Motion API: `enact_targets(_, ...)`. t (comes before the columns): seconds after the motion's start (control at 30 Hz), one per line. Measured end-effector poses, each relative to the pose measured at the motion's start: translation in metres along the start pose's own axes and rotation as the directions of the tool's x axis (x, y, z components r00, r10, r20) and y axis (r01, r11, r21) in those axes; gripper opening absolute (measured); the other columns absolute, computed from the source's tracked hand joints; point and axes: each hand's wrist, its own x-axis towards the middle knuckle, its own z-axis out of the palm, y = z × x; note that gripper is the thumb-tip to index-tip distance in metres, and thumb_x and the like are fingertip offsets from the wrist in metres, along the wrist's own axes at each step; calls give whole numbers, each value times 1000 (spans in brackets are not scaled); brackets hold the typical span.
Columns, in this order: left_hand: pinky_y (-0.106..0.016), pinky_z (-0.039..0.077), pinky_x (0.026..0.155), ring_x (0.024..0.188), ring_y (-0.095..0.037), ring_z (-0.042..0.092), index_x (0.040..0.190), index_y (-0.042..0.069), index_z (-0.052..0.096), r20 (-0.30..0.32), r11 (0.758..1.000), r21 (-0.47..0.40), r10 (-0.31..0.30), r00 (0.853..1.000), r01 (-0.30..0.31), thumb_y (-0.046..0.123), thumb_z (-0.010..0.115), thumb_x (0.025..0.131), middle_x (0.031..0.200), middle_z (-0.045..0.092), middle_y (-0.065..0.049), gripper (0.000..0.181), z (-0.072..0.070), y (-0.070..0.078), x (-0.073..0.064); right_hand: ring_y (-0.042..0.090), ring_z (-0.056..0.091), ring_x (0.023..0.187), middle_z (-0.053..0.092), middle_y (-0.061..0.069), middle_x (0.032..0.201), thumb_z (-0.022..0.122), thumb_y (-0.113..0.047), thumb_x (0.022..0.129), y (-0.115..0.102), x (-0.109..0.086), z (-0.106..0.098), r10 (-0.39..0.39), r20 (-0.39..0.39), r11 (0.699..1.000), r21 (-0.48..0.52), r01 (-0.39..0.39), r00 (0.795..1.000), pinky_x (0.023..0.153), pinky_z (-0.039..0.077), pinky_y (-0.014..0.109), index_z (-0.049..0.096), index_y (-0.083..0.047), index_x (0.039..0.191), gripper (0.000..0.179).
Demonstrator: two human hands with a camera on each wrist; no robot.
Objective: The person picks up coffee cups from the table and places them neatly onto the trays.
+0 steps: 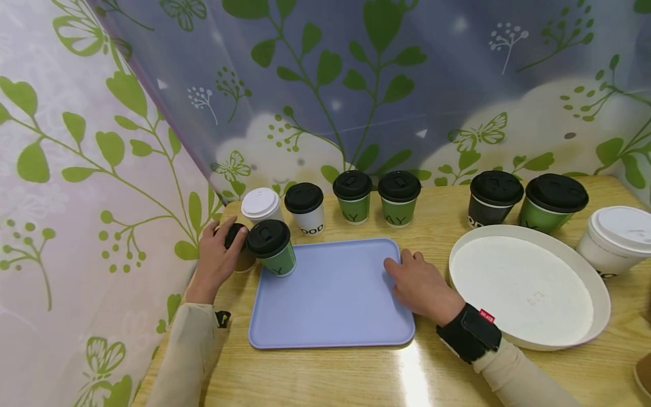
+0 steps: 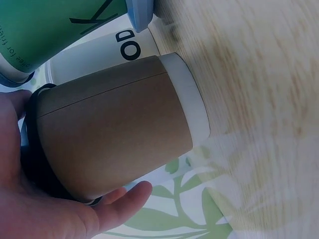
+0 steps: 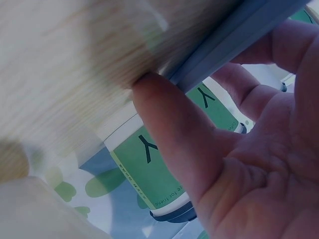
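Leaf-print cloth (image 1: 315, 102) backs a wood-grain table (image 1: 305, 376). Your left hand (image 1: 216, 257) grasps a brown cup (image 2: 114, 129) round its black lid, left of the blue tray (image 1: 330, 305); can't tell if its base touches the table. Your right hand (image 1: 422, 285) pinches the tray's right edge, thumb against the rim. One black-lidded green cup (image 1: 281, 261) stands on the tray's far left corner, just beside your brown one. White-lidded cup (image 1: 261, 204) sits behind those two. Round white tray (image 1: 524, 288) lies right of your right hand.
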Motion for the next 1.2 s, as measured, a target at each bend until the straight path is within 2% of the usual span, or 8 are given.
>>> enact_targets(0.33,-63,32,112,136,-51,40,153,4,49,-31,1000,8,19,999,-18,39,55,107,145,41,-37,58,2,-2,0,33,50,84,55,22,104,68,-8,96,-1,0,0,1,2,1000,-7,-1,1000,63,49,42,62,-7,120,25)
enact_targets(0.53,-63,34,110,133,-51,42,151,2,50,-49,1000,7,31,998,-31,38,58,106,142,43,-37,58,3,-4,1,33,51,84,55,22,104,68,-9,96,-2,0,-1,7,4,1000,-11,-7,1000,62,49,42,62,-7,121,26)
enact_targets(0.8,-63,35,110,133,-51,43,151,2,51,-57,1000,9,19,998,-19,37,57,107,142,43,-37,57,2,-3,-3,33,52,86,56,23,107,68,-9,96,-1,0,-2,9,10,1000,-11,-9,1000,63,50,43,62,-7,121,26)
enact_targets(0.93,-62,36,108,130,-50,44,149,1,53,-86,1000,2,20,996,-20,34,59,106,140,45,-36,54,2,-2,-4,34,52,87,56,24,109,68,-10,97,-1,0,-2,13,17,1000,-13,-12,1000,64,51,43,62,-7,122,27)
enact_targets(1.2,-64,39,104,127,-51,47,148,3,55,-134,1000,14,5,991,-3,38,56,107,139,47,-35,55,-8,5,-13,34,51,87,55,23,108,68,-11,97,-2,1,-2,19,32,1000,-16,-18,999,64,50,43,61,-7,124,28)
